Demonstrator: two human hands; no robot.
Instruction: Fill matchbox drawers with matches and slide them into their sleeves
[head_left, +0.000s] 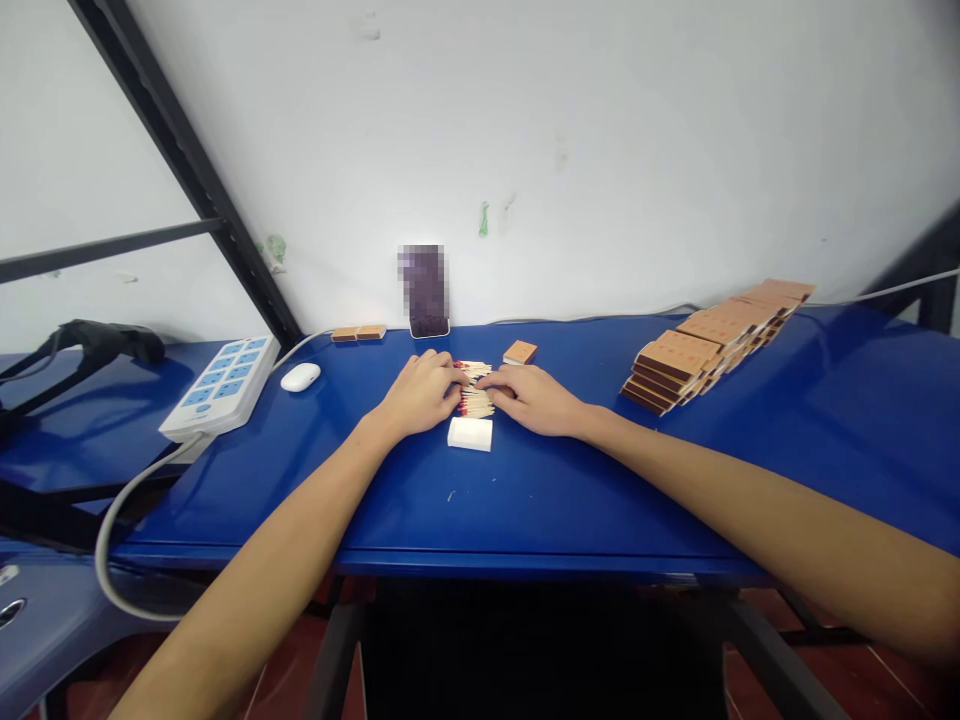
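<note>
A small pile of wooden matches (477, 403) lies on the blue table between my two hands, red heads toward the left and pale ends toward the right. My left hand (424, 393) has its curled fingers and thumb against the red heads. From the other side, my right hand (541, 402) has thumb and index finger closed at the pale ends. Fingers partly cover the middle of the pile. Just in front of the matches sits a white inner matchbox tray (470, 434). Behind my right hand lies a brown matchbox sleeve (520, 352).
Stacked brown matchboxes (679, 355) lean in a slanting row at the right. Toward the back stand a phone (427, 295) against the wall and two matchboxes (358, 333). A white earphone case (301, 377) and a power strip (223, 388) with its cable are at the left.
</note>
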